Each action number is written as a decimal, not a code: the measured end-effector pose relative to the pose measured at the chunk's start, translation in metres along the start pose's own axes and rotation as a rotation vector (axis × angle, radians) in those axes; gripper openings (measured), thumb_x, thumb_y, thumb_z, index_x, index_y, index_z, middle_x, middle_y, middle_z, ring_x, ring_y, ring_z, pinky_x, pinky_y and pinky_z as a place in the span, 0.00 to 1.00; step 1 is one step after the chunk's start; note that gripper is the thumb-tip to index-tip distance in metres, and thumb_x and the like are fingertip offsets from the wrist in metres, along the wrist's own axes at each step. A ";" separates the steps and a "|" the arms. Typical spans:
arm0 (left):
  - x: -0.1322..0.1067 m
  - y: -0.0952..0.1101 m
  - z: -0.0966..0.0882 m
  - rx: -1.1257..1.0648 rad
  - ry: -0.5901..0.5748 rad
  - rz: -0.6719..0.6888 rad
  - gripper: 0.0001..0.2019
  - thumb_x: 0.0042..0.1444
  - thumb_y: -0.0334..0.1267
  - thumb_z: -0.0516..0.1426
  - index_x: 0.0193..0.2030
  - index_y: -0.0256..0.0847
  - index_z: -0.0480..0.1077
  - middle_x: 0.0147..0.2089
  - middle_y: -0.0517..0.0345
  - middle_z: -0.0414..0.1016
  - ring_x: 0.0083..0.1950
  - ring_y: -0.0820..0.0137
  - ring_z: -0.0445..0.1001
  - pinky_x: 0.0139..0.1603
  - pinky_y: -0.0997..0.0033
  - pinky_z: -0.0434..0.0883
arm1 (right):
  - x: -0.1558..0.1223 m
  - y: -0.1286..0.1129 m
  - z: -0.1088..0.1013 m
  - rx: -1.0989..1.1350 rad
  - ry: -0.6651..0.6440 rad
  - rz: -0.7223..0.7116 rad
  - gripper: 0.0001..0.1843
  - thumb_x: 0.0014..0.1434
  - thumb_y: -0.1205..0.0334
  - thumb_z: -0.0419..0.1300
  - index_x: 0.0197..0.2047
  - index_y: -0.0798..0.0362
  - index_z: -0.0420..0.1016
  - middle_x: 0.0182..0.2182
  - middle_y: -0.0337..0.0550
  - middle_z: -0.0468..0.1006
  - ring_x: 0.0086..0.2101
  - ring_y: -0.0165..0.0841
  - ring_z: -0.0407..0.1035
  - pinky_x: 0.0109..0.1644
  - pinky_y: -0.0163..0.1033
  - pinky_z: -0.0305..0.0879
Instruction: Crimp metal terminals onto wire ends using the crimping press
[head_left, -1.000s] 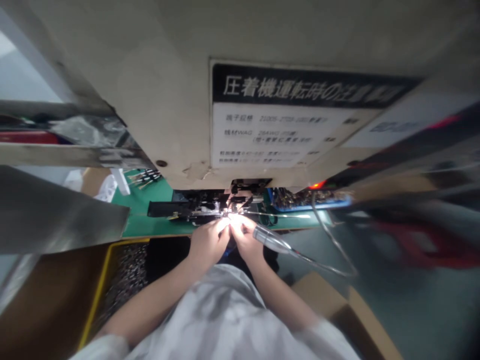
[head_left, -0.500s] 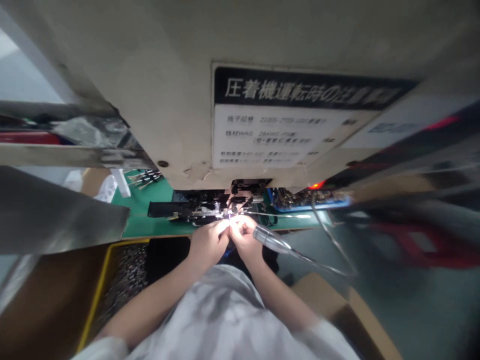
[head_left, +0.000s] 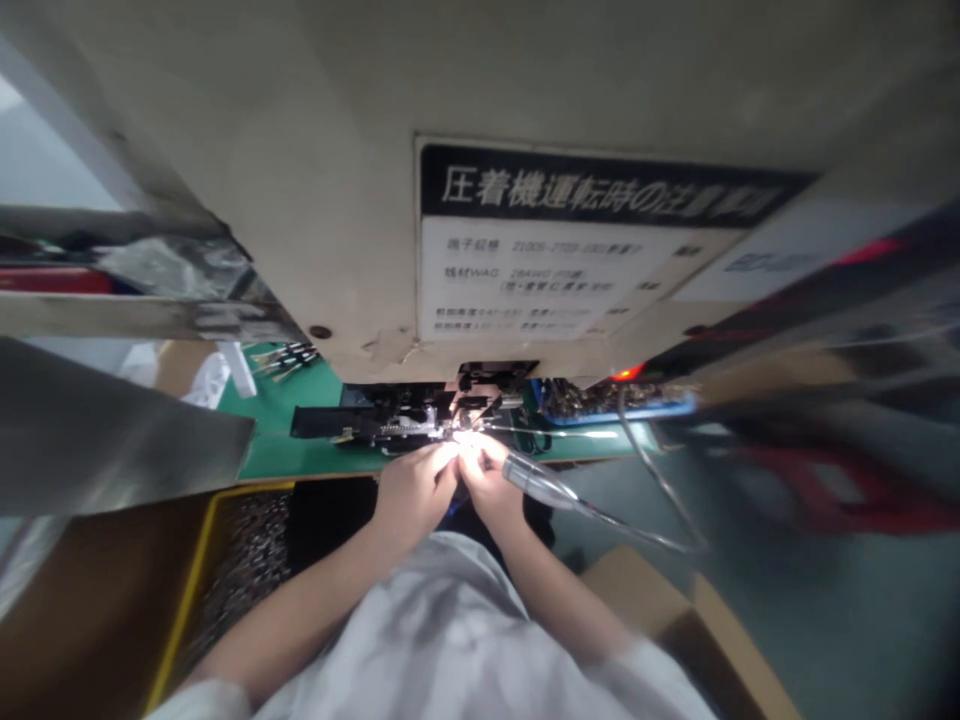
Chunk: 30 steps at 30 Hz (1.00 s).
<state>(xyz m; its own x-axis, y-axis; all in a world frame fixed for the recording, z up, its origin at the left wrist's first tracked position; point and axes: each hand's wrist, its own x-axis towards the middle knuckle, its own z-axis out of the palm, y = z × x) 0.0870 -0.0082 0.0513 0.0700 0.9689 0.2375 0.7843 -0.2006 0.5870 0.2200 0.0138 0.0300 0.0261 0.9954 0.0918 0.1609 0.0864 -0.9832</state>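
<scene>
Crimping machine housing (head_left: 247, 200) looms above fingers, warning label (head_left: 570, 235) on its face. Green counter (head_left: 285, 455) runs just past fingers; blue tray of parts (head_left: 622, 408) on it, beyond and right. Yellow-rimmed bin (head_left: 196, 560) below and left of fingers; cardboard box (head_left: 637, 590) below and right. Black crimping head (head_left: 337, 422) just past fingertips. Left hand (head_left: 412, 495) and right hand (head_left: 487, 490) meet, fingers (head_left: 442, 458) narrow, tips nearly touching; glare hides anything pinched. Right hand also grips silver corded handpiece (head_left: 536, 478), cable trailing right.
</scene>
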 end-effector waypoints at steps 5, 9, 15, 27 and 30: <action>0.002 0.001 0.000 0.016 -0.006 -0.006 0.10 0.60 0.33 0.54 0.42 0.45 0.77 0.44 0.57 0.82 0.40 0.68 0.80 0.40 0.73 0.74 | 0.002 0.000 -0.001 -0.035 -0.009 -0.010 0.11 0.57 0.58 0.62 0.41 0.52 0.81 0.37 0.44 0.83 0.37 0.38 0.78 0.44 0.44 0.76; 0.003 0.000 0.002 0.009 -0.011 -0.012 0.11 0.60 0.33 0.54 0.42 0.45 0.77 0.43 0.57 0.82 0.41 0.67 0.80 0.40 0.72 0.74 | 0.002 0.000 -0.002 -0.036 -0.011 -0.010 0.11 0.57 0.59 0.62 0.41 0.53 0.80 0.37 0.44 0.83 0.37 0.37 0.77 0.46 0.43 0.75; -0.003 -0.003 0.006 -0.053 -0.028 -0.104 0.11 0.61 0.36 0.54 0.44 0.44 0.77 0.43 0.55 0.82 0.43 0.63 0.80 0.43 0.67 0.75 | -0.010 0.005 -0.001 -0.070 0.024 -0.048 0.10 0.59 0.59 0.60 0.43 0.52 0.78 0.30 0.40 0.78 0.32 0.34 0.73 0.44 0.41 0.73; -0.032 -0.002 0.037 -0.447 -0.025 0.015 0.13 0.60 0.45 0.54 0.35 0.42 0.76 0.43 0.51 0.73 0.46 0.63 0.76 0.43 0.64 0.78 | -0.068 0.044 0.001 0.212 -0.024 -0.019 0.11 0.61 0.55 0.59 0.39 0.53 0.77 0.32 0.42 0.78 0.32 0.32 0.70 0.38 0.36 0.69; -0.036 -0.005 0.047 -0.446 -0.075 0.074 0.11 0.58 0.46 0.56 0.39 0.44 0.77 0.45 0.50 0.75 0.47 0.60 0.77 0.46 0.60 0.78 | -0.067 0.060 -0.024 0.182 0.108 -0.030 0.10 0.61 0.55 0.59 0.35 0.52 0.77 0.28 0.40 0.77 0.28 0.31 0.70 0.33 0.35 0.68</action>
<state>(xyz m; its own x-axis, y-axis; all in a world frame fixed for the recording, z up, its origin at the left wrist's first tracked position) 0.1096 -0.0348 0.0031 0.1729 0.9541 0.2444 0.4348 -0.2966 0.8503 0.2512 -0.0485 -0.0309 0.1310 0.9831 0.1281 -0.0175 0.1315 -0.9912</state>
